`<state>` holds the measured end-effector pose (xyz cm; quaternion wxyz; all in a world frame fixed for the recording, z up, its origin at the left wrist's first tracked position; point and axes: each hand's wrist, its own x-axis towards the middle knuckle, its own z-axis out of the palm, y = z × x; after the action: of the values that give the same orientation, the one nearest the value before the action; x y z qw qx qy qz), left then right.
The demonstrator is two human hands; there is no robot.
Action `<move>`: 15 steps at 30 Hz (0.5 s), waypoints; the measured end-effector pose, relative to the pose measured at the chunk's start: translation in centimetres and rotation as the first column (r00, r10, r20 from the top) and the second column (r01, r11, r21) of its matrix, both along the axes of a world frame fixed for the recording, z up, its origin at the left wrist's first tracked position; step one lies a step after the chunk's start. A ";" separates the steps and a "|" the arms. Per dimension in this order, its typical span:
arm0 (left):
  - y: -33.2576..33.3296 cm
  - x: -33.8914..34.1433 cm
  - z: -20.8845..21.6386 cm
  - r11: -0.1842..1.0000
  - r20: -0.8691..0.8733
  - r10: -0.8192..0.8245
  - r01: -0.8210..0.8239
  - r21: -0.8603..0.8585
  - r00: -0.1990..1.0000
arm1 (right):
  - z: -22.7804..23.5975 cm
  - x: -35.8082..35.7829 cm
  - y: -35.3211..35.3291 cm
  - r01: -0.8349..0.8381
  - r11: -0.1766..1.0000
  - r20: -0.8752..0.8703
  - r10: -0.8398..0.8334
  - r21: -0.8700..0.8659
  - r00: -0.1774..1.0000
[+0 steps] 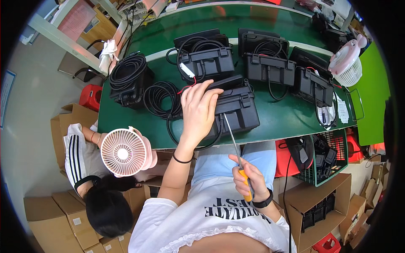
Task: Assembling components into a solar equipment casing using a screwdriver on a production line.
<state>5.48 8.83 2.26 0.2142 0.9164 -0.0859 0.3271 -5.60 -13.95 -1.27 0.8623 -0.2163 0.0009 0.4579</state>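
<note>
My right hand (254,179) is closed around the yellow handle of a screwdriver (232,139). Its long metal shaft points up and away, the tip at the front of a black plastic box (242,113), by the cable entry below the lid edge. Whether the tip sits in a screw is too small to tell. My left hand (197,110) lies against the left part of that same box with fingers stretched out. Beside it, a coil of black cable (161,99) rests on the green table, and a thin red wire (185,89) runs close to the fingertips.
More black boxes with cables stand behind, including an open one (213,63) and another (270,69). A pink fan (123,152) is at the near left edge, a second fan (348,63) at far right. A person (105,206) bends down at left near cardboard boxes (63,219). A green crate (333,154) holds black parts.
</note>
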 end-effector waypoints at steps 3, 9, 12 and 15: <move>0.2 -0.1 0.0 0.999 -0.002 0.028 -0.028 -0.018 1.000 | -0.1 0.1 -0.2 0.008 0.983 -0.161 0.021 0.181 0.987; -0.1 -0.5 0.2 0.994 -0.079 0.099 -0.103 -0.047 0.992 | 2.2 0.4 -0.7 -0.179 0.974 0.105 0.195 -0.140 0.975; -0.1 -0.4 0.0 0.994 -0.074 0.096 -0.100 -0.040 0.993 | 2.1 0.0 0.4 -0.121 0.971 0.113 0.147 -0.209 0.983; -0.1 -0.3 -0.2 0.993 -0.089 0.059 -0.068 -0.099 0.994 | 3.0 -0.5 1.4 -0.072 0.970 0.113 0.100 -0.231 0.989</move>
<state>5.14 8.77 2.07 0.2538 0.9196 -0.0305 0.2983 -6.11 -12.52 1.70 0.8097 -0.3409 -0.0098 0.4776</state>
